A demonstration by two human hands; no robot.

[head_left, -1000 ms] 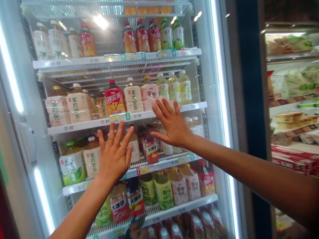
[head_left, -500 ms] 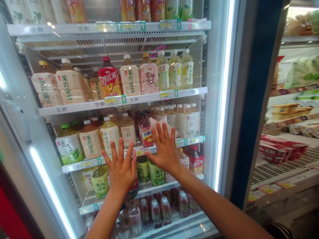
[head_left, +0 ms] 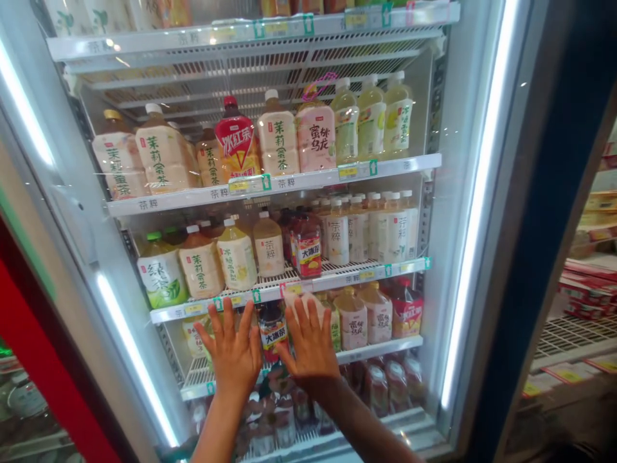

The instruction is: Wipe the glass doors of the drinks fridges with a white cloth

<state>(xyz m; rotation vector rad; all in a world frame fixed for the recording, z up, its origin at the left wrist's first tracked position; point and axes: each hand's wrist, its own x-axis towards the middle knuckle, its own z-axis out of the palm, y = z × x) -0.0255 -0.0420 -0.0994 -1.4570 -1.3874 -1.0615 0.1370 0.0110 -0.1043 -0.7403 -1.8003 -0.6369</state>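
My left hand (head_left: 234, 354) is spread flat in front of the cooler's glass door, its fingers apart and nothing in it. To its right, my right hand (head_left: 311, 341) presses a whitish cloth (head_left: 294, 297) under its outstretched fingers; most of the cloth is hidden behind the hand. Between the hands, a dark bottle of iced tea (head_left: 274, 331) shows through the glass on a lower shelf. Just above stands another dark red tea bottle (head_left: 307, 247), beside a pale tea bottle (head_left: 268, 244).
Several rows of bottled drinks fill the shelves, including a red-capped bottle (head_left: 236, 145) and a pink-labelled one (head_left: 315, 138). A lit strip (head_left: 477, 206) runs down the door's right side. A red panel (head_left: 43, 360) borders the left. An open shelf (head_left: 573, 334) with packages stands to the right.
Both hands are lower against the shelves behind the glass, and my right hand has come closer to my left, the cloth moving with it. The view has shifted left.
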